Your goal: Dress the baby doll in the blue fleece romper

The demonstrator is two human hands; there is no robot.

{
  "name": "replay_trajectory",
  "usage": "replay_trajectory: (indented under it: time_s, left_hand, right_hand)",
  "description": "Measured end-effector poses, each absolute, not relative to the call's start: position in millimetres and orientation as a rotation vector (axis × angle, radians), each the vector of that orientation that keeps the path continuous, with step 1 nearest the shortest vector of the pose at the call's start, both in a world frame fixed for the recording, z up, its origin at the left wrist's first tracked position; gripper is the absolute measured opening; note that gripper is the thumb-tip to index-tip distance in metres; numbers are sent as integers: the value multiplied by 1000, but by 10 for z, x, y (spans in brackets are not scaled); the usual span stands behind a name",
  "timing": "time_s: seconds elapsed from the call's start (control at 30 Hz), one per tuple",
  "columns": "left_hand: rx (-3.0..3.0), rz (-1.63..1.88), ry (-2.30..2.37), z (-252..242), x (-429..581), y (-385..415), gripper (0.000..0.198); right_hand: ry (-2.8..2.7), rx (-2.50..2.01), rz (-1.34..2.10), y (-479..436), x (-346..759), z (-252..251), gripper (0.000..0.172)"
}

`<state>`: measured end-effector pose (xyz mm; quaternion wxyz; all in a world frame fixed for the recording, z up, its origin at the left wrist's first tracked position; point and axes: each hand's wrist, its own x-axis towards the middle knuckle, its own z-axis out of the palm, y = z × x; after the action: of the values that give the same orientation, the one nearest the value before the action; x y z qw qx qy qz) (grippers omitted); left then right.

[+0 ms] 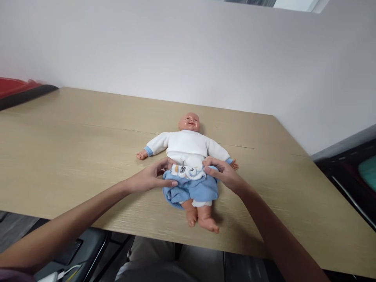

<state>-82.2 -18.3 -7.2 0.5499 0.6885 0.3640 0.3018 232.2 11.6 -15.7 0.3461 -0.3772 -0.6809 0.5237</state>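
Observation:
A baby doll point(188, 143) lies on its back on the table, its head toward the wall and its bare feet toward me. It wears a white long-sleeved top with light blue cuffs. A blue garment point(202, 190) with a white band and a printed animal face covers its hips and upper legs. At the garment's left edge, my left hand point(157, 174) has its thumb spread apart from the fingers, whose tips are partly hidden. My right hand point(223, 172) pinches the garment's upper edge on the right, near the doll's waist.
The wooden table point(88, 156) reaches back to a pale wall point(176, 55). Something red point(14, 86) stands beyond its far left corner. A dark chair point(79, 250) with a white plug and cable is below the near edge. A black-framed object point(349, 168) stands at the right.

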Motion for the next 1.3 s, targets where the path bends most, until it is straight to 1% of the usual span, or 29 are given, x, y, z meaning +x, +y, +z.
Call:
replay_trajectory:
  time_s: [0.1,0.2,0.3,0.37,0.43,0.5,0.57,0.63,0.77,0.9,0.97,1.1,1.2,1.23,1.3]
  left_hand:
    - [1398,845,773,-80,-833,-108,46]
    - [1292,910,694,-128,-834,-14,41]
    - [1264,901,681,-193,-843,63,41]
    - [1301,893,718,-229,-875,105,42]
    - [1347,820,758,-251,-938,146,42]
    - [1359,675,779,-260,-1026,188,42]
    - [1354,535,767,-262,-1114,224,41]
    - [1392,455,731,-253,-1180,246,37]
    - [1606,340,562,-151,-1216,264,23]
    - [1787,245,426,79,-1171,392,15]
    - [1777,131,413,211,-1121,547,19]
    - [1593,-38,401,377,-974,932,37]
    - [1580,-117,345,363,-911,1077,41]
    - [1597,-139,325,335,-915,1075,41]
    - [1657,-148,323,255,-958,993,45]
  right_hand:
    - [-1582,-925,1424,87,2266,-213,35]
    - [-1448,-962,1377,103,2192,-333,38]
    - [-1444,-1062,1308,125,2159,-445,39]
    - [-1542,-1152,1241,127,2183,-487,39]
    - [-1668,-1238,1147,123,2238,-495,39]
    - [-1765,-1303,1086,121,2307,-475,38]
    - [-1828,-1294,1114,122,2366,-438,42]
    - [-1861,-1183,1204,121,2399,-402,44]
    - [-1802,-1028,1338,95,2379,-376,32]
    - [-1657,-1056,1350,78,2324,-436,28]
    - [-1584,-1072,1372,92,2310,-494,30]
    - [-1541,-1212,1309,133,2315,-621,33]
    - [-1516,-1295,1350,125,2318,-655,43]
    - [-1535,-1292,1367,111,2311,-642,43]
    - [-1636,-1220,1362,73,2283,-587,37]
